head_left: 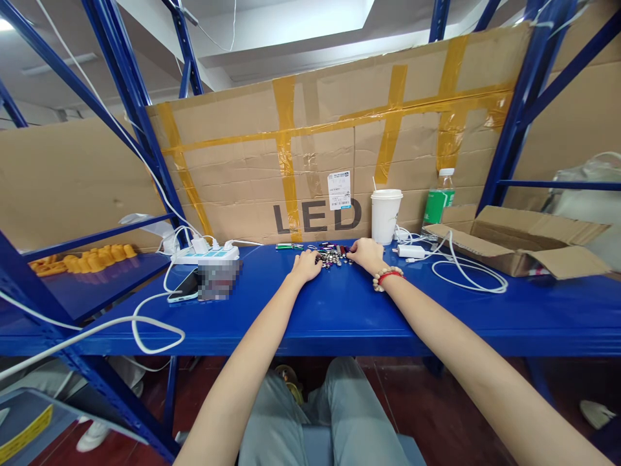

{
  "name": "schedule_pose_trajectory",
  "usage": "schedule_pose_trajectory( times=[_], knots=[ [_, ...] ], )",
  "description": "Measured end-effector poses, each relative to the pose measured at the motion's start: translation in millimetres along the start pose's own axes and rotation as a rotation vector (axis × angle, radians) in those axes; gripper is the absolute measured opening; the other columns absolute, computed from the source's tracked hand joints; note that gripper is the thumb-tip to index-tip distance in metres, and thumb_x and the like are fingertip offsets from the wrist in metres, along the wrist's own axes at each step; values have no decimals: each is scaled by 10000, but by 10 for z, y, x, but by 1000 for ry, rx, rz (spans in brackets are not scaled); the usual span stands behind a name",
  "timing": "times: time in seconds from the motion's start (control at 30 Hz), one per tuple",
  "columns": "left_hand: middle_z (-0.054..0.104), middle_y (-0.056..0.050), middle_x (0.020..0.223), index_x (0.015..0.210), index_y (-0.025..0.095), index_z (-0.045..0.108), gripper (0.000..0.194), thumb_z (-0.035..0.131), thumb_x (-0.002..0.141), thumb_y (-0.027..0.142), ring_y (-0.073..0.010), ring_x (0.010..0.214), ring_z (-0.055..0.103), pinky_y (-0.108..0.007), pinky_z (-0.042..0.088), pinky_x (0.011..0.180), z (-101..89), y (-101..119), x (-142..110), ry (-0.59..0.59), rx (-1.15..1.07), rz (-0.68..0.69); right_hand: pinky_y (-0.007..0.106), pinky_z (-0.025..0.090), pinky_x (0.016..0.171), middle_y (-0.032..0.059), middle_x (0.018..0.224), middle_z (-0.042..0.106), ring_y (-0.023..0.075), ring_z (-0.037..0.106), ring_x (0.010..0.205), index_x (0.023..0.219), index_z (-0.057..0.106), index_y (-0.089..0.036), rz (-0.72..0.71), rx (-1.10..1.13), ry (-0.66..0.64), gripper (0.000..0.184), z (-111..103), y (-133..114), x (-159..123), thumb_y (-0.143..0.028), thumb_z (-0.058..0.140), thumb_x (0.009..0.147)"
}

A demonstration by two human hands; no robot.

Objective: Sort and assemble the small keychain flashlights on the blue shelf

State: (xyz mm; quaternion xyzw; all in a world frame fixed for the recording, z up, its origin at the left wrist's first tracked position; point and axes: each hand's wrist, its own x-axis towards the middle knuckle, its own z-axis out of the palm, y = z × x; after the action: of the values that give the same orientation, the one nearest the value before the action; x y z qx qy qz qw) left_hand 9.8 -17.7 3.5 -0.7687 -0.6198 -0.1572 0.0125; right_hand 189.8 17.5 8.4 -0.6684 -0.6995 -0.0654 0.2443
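Observation:
A heap of several small metallic and coloured parts (331, 257) lies on the blue shelf top (339, 310) in front of the taped cardboard wall. My left hand (306, 266) rests at the heap's left edge with its fingers curled onto the parts. My right hand (367, 253) sits at the heap's right edge, fingers bent down onto the parts; a beaded bracelet and a red band circle that wrist. What each hand actually holds is too small to make out.
A white lidded cup (385, 215) and a green-labelled bottle (439, 198) stand behind my right hand. A charger with white cable (466, 265) and an open cardboard box (524, 243) lie right. A power strip (206, 253) and phone (184, 287) lie left.

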Motion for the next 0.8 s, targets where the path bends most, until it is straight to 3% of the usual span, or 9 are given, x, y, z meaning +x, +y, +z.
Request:
schedule_pose_trajectory(
  times=[0.8],
  knots=[
    [539,-98,1211,1131,191,529,342,356,858,304,-241,1168,452,-412,338,975,-3,-3,-1,-7,5,0,269,436,661,42,859,700,207,611,858,782,724,-224,11,10,6,149,29,14,18,-311,644,691]
  ],
)
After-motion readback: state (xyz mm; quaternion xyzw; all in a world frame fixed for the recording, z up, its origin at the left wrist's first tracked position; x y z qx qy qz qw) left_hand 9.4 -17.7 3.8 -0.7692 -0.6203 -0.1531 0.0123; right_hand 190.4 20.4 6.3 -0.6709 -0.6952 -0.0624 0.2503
